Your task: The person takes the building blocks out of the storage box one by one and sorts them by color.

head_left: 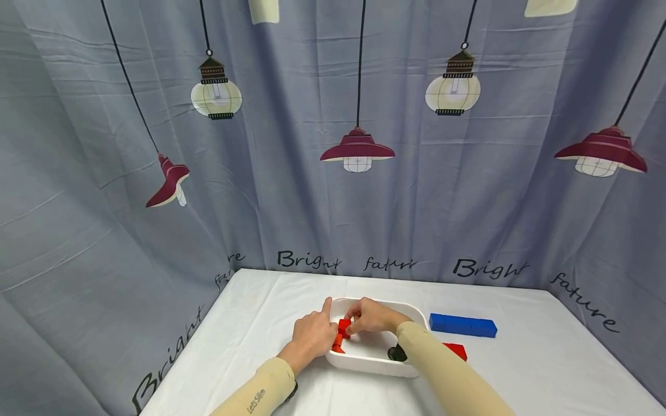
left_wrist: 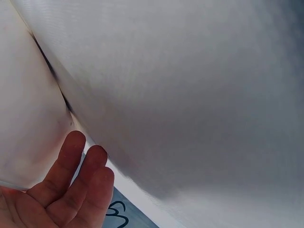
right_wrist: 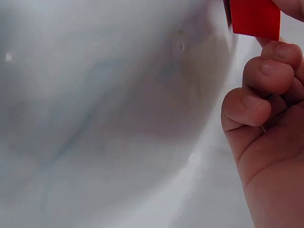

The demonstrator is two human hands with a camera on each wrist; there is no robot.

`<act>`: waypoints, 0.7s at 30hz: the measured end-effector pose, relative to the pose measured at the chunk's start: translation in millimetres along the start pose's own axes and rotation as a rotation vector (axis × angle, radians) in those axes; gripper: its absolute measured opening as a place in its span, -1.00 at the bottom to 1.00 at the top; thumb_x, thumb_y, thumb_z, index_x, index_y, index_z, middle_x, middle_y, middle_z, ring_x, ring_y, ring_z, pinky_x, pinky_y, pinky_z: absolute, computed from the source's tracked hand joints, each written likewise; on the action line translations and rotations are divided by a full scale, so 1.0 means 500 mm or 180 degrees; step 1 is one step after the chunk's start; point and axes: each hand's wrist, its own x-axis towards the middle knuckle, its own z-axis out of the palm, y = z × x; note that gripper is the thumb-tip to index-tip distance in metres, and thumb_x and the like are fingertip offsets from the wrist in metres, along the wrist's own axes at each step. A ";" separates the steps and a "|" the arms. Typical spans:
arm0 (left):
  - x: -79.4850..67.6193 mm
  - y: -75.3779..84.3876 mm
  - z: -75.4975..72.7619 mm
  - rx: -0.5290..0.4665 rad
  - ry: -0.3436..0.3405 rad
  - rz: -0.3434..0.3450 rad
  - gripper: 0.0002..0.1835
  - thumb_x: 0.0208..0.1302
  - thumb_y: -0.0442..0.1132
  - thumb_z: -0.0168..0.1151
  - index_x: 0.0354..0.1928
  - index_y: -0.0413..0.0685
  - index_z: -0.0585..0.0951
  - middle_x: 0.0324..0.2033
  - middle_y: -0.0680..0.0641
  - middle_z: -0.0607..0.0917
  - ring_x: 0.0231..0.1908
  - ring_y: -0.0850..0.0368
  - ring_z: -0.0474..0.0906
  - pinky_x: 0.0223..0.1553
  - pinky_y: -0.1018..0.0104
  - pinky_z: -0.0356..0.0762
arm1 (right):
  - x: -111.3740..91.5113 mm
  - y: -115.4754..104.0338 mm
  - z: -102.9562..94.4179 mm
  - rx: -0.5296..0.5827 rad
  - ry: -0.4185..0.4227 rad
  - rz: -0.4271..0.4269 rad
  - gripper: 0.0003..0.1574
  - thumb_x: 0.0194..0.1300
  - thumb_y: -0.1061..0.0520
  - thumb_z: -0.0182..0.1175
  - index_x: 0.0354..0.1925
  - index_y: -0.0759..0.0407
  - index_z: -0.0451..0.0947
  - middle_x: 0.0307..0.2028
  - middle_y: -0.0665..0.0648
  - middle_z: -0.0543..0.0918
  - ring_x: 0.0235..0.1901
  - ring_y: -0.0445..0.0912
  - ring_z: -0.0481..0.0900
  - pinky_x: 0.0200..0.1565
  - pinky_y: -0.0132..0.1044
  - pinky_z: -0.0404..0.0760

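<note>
A white tray stands on the table with my left hand at its left end. The left thumb reaches over the rim while the index finger points up along the outside. In the left wrist view, the other left fingers lie fairly straight beside the tray's outer wall. My right hand reaches inside the tray and pinches a red block between thumb and fingers. Just below it, more red pieces lie at the tray's left end. A dark round object sits in the tray, partly hidden by the right sleeve.
Right of the tray lies a long blue bar, seemingly several blocks in a row. Nearer, a red block shows partly behind the right sleeve. A white cloth covers the table; a grey curtain hangs behind it.
</note>
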 end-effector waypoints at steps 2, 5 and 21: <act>-0.001 0.000 0.001 0.0009 0.0004 -0.0001 -0.32 0.37 -0.06 0.09 0.48 -0.08 0.28 -0.37 -0.13 0.72 -0.46 -0.01 0.59 -0.35 0.05 0.54 | -0.005 0.001 -0.003 -0.0009 0.0009 -0.0012 -0.83 0.05 0.18 0.42 -0.29 0.07 0.73 -0.64 -0.10 0.46 -0.58 -0.24 0.36 -0.49 -0.41 0.28; -0.002 0.001 0.002 0.0008 -0.0002 -0.0006 -0.32 0.37 -0.05 0.09 0.48 -0.08 0.28 -0.34 -0.14 0.73 -0.45 -0.01 0.61 -0.35 0.04 0.54 | -0.013 0.003 -0.011 -0.0024 0.0010 -0.0015 -0.83 0.05 0.16 0.40 -0.28 0.05 0.73 -0.64 -0.11 0.45 -0.58 -0.26 0.35 -0.48 -0.43 0.27; -0.002 0.000 0.002 -0.0030 0.0026 -0.0011 -0.32 0.35 -0.07 0.09 0.48 -0.08 0.28 -0.26 -0.18 0.75 -0.39 -0.05 0.64 -0.29 -0.01 0.56 | -0.053 0.007 -0.078 0.0035 0.0027 0.0151 -0.81 0.10 0.15 0.39 -0.24 0.06 0.72 -0.61 -0.06 0.45 -0.52 -0.19 0.37 -0.39 -0.34 0.31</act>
